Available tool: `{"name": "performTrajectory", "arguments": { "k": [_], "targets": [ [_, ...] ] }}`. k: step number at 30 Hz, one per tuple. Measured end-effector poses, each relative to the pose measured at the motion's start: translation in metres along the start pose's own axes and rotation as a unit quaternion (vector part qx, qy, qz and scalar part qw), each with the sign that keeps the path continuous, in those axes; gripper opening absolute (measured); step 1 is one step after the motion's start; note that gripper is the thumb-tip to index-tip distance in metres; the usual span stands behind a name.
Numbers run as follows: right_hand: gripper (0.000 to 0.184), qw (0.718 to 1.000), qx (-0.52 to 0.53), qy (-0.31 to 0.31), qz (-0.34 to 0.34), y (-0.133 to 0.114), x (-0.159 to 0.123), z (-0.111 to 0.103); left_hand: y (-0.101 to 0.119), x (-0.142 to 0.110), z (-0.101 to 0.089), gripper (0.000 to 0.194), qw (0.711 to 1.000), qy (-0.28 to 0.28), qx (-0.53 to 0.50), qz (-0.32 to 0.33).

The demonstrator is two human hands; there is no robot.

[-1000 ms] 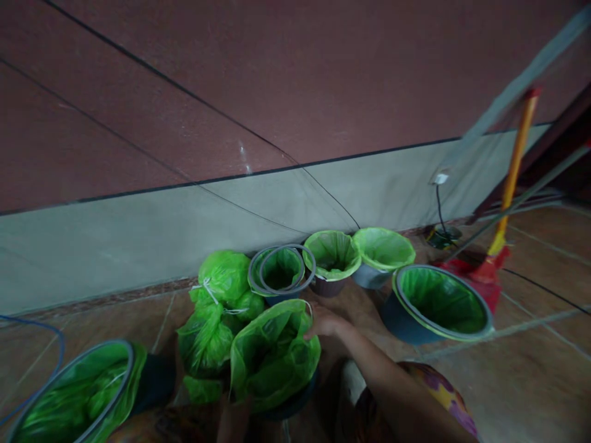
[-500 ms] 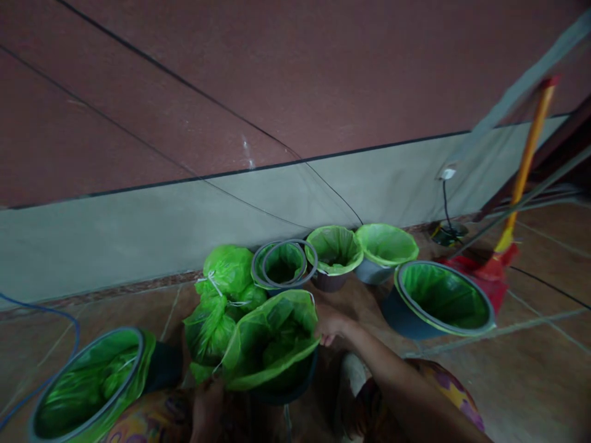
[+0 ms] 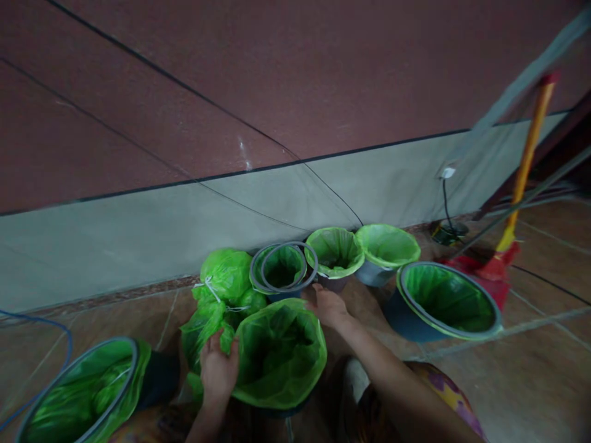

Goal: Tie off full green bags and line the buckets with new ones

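Note:
A dark bin with a green liner (image 3: 286, 397) stands before me, the liner folded over its rim. My left hand (image 3: 219, 369) is at the bin's left side, fingers apart, between the rim and knotted green bags (image 3: 226, 274). My right hand (image 3: 329, 306) is over the bin's far right edge, fingers stretched out; whether it touches the liner I cannot tell. Just past its fingertips a loose grey ring (image 3: 314, 252) lies across the top of another lined bin (image 3: 256, 271) by the wall.
Lined bins stand around: a brown one (image 3: 333, 284), a grey one (image 3: 376, 277), a dark ringed one (image 3: 410, 317) at right, and a ringed one holding bags (image 3: 159, 372) at left. A red dustpan (image 3: 496, 283), orange handle (image 3: 530, 154), blue cable (image 3: 69, 351) and wall plug (image 3: 447, 173) also show.
My left hand has risen from low beside the bin to its left rim. My right hand has moved slightly up and away. The liner now lies more evenly round the rim.

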State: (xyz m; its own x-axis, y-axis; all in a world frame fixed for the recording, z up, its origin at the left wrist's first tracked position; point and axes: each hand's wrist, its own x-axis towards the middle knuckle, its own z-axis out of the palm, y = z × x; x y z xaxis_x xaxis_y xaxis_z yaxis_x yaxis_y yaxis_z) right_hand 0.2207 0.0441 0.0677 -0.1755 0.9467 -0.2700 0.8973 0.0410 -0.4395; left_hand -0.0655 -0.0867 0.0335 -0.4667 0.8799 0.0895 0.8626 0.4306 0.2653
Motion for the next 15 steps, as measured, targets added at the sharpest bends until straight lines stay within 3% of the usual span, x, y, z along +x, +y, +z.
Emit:
{"name": "performTrajectory", "arguments": {
  "k": [3, 7, 15],
  "targets": [
    [0.045, 0.998, -0.002, -0.002, -0.058, -0.014, 0.010, 0.016, 0.034, 0.037, 0.011, 0.046, 0.995, -0.068, 0.021, 0.076],
    [0.041, 0.997, -0.029, -0.027, -0.060, -0.030, 0.017, 0.034, 0.063, 0.069, 0.032, 0.042, 0.985, -0.132, 0.040, 0.107],
    [0.032, 0.995, -0.010, -0.076, -0.057, -0.030, 0.026, 0.039, 0.071, 0.072, 0.048, 0.041, 0.960, -0.233, 0.071, 0.136]
  ]
}}
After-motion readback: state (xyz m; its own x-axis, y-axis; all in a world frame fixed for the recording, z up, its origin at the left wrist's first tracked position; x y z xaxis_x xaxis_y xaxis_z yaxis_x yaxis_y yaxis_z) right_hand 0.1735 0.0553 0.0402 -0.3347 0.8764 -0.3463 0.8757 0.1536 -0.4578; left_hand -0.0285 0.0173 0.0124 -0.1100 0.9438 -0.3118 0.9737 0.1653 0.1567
